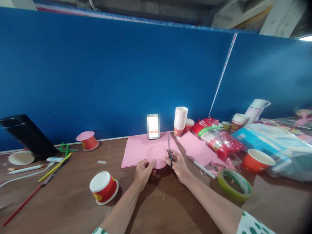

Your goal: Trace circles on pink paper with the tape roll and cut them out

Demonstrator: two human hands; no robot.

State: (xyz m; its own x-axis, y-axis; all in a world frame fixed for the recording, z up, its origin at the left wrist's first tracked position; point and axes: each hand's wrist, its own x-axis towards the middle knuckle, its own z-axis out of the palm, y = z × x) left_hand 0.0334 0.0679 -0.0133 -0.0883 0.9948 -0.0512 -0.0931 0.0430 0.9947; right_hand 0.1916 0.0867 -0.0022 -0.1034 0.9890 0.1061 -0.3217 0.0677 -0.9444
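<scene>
My left hand (143, 171) pinches the lower left edge of a pink paper circle (158, 157), held just above the brown table (156, 208). My right hand (177, 164) grips black scissors (169, 152), blades pointing up and away along the circle's right edge. A larger pink paper sheet (136, 151) lies flat behind the circle. Both forearms reach in from the bottom edge; a white sleeve with green dots shows at the right.
An upside-down red cup (103, 188) stands left of my hands; another, capped with pink paper (87, 140), sits farther back. A green tape roll (234, 184), an upright red cup (257, 160), stacked cups (180, 121), plastic bags (214, 138) and pens (55, 167) surround the work spot.
</scene>
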